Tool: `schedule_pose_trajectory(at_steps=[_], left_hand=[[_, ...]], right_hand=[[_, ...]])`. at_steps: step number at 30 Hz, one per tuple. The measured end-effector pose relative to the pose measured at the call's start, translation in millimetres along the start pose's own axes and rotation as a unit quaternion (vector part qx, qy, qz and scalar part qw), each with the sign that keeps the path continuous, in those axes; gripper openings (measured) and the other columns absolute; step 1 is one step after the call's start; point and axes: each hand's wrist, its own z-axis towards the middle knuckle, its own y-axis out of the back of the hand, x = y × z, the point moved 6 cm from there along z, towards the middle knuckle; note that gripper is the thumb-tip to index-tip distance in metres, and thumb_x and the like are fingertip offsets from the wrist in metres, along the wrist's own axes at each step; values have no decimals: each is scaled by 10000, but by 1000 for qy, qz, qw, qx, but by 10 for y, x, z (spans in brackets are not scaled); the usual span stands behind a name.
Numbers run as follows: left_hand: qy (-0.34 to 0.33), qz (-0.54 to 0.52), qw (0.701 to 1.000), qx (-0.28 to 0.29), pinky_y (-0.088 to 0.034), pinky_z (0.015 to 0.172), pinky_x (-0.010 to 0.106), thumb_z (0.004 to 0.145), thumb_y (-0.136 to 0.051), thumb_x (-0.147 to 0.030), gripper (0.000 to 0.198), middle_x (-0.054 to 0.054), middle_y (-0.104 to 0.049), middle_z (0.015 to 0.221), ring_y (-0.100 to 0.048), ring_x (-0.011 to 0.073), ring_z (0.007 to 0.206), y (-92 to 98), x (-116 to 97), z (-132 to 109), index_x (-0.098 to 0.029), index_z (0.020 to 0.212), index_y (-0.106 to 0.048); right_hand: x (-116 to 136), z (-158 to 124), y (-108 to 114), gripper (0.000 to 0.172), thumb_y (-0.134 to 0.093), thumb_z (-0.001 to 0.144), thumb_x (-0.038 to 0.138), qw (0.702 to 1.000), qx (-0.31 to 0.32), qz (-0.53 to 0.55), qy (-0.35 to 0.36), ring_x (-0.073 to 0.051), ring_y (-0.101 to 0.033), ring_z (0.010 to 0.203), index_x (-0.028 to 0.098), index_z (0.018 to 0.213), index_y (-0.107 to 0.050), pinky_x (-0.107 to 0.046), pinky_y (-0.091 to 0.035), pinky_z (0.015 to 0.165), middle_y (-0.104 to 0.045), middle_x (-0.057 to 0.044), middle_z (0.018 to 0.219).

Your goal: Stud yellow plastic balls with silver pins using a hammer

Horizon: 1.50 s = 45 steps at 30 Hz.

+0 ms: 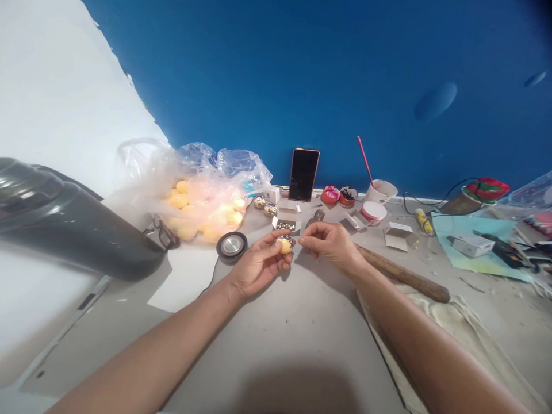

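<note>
My left hand (259, 261) is closed around a small yellow ball (286, 246) with shiny metal studs over part of its surface. Just right of the ball, my right hand (331, 241) has thumb and fingertips pressed together in a pinch, a small gap away from it. Anything between those fingertips is too small to make out. Behind the ball stands an open white box (287, 219) with small shiny metal pieces inside. Two studded balls (269, 209) rest on the table farther back.
A clear bag of yellow balls (202, 210) and a round black lid (232, 246) lie left. A phone (304, 174) leans on the blue wall. Right are a wooden handle (405, 273), cloth (448, 325), white cup (382, 191) and small boxes (397, 236). A dark cylinder (77, 218) looms left.
</note>
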Motion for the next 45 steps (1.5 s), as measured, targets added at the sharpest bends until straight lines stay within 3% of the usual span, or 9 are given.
schedule_pose_trajectory(at_steps=[8, 13, 19, 25, 30, 35, 45], left_hand=[[-6, 22, 1000, -14, -550, 666, 242, 745, -872, -143, 444, 46, -719, 844, -692, 143, 721, 8, -4, -13, -159, 1154, -699], [-36, 64, 997, -20, -557, 680, 279, 714, -898, -160, 466, 51, -742, 896, -719, 170, 733, -23, -31, -38, -167, 1132, -692], [-87, 105, 990, -43, -557, 716, 283, 684, -918, -173, 461, 33, -746, 936, -713, 158, 763, -42, -91, -60, -174, 1079, -682], [-142, 163, 975, -53, -583, 853, 357, 714, -907, -228, 422, 51, -753, 965, -733, 203, 885, -46, -133, -55, -166, 1032, -637], [-142, 194, 968, -74, -562, 772, 294, 712, -908, -238, 449, 49, -756, 1000, -721, 182, 848, -12, -140, -60, -183, 1070, -642], [-147, 236, 956, -90, -511, 674, 240, 719, -897, -239, 422, 37, -747, 871, -670, 155, 777, -11, -173, -71, -168, 1090, -710], [-172, 264, 945, -92, -523, 705, 255, 713, -892, -230, 387, 33, -729, 879, -647, 150, 766, -19, -190, -81, -174, 1059, -727]], right_hand=[[-43, 27, 33, 383, -915, 651, 496, 992, -3, 122, -17, -88, -486, 502, 171, 690, -716, -255, -384, 490, -670, -5, 655], [-85, 26, 7, 357, -916, 678, 466, 986, 57, 154, -25, -89, -490, 541, 183, 833, -763, -249, -400, 502, -704, -14, 767], [-73, -8, -52, 314, -899, 720, 444, 981, 113, 155, -25, -81, -522, 569, 188, 834, -757, -231, -423, 531, -686, -1, 778], [-48, -41, -136, 279, -892, 722, 422, 981, 114, 156, -24, -117, -606, 661, 197, 822, -758, -222, -453, 551, -743, -33, 796], [-67, -36, -171, 294, -915, 661, 409, 984, 81, 157, -32, -107, -570, 610, 193, 799, -770, -228, -450, 527, -736, -27, 775], [-84, -30, -165, 294, -920, 641, 405, 987, 61, 146, -39, -99, -543, 592, 190, 778, -772, -232, -443, 530, -718, -16, 747], [-97, -33, -162, 273, -913, 640, 387, 989, 50, 132, -50, -101, -533, 589, 189, 771, -779, -244, -423, 546, -724, -20, 722]])
